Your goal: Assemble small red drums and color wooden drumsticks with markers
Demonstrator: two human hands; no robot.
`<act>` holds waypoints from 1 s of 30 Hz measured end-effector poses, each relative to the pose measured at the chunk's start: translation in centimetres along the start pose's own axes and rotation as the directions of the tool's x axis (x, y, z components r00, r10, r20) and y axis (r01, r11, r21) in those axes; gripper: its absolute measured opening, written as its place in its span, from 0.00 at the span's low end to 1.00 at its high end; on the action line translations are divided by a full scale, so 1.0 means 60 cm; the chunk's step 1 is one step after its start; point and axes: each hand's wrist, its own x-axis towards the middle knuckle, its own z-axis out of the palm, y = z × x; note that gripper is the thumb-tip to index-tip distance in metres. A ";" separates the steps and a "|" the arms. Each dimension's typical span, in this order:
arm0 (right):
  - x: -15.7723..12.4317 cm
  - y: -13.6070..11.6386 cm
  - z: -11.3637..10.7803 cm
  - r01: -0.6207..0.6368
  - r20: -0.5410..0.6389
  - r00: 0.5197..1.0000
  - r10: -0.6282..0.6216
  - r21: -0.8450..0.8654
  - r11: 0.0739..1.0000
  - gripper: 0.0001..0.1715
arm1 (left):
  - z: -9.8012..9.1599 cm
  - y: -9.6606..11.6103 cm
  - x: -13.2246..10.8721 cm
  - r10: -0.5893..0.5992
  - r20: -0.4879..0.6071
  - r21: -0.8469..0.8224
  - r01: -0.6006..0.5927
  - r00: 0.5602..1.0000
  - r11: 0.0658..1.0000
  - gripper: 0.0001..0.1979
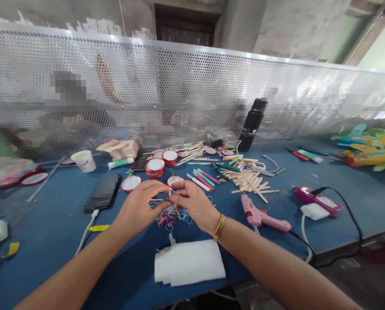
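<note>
My left hand (145, 201) and my right hand (194, 204) meet fingertip to fingertip above the table. Both are closed in a pinch around a small pale piece (170, 194), mostly hidden by the fingers. A thin pale stick (156, 199) shows in the gap of my left hand; I cannot tell whether it is held. Just below the fingers lies a loose pile of small colourful rubber bands (169, 219). A folded white cloth (189, 263) rests nearer the table's front edge. A gold bracelet (219, 227) circles my right wrist.
Behind the hands are red-rimmed round pieces (155, 167), markers (202, 179) and a heap of wooden sticks (252, 181). A pink glue gun (263, 218) with a cord lies right. A phone (103, 193) lies left, near a white cup (84, 161). A black bottle (252, 125) stands by the perforated screen (179, 94).
</note>
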 end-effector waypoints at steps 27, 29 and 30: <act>-0.132 -0.141 -0.144 0.205 0.122 0.866 -0.485 -0.971 0.122 0.14 | 0.004 -0.008 0.006 -0.239 -0.045 -0.331 0.212 0.970 0.919 0.14; -0.176 -0.137 -0.203 -0.060 0.024 0.884 -0.466 -0.985 -0.164 0.15 | 0.008 -0.011 0.006 -0.289 -0.032 -0.426 0.248 0.957 0.870 0.15; -0.193 -0.126 -0.232 -0.176 -0.046 0.899 -0.435 -0.948 -0.266 0.16 | 0.010 -0.011 0.006 -0.314 -0.011 -0.490 0.269 0.949 0.829 0.15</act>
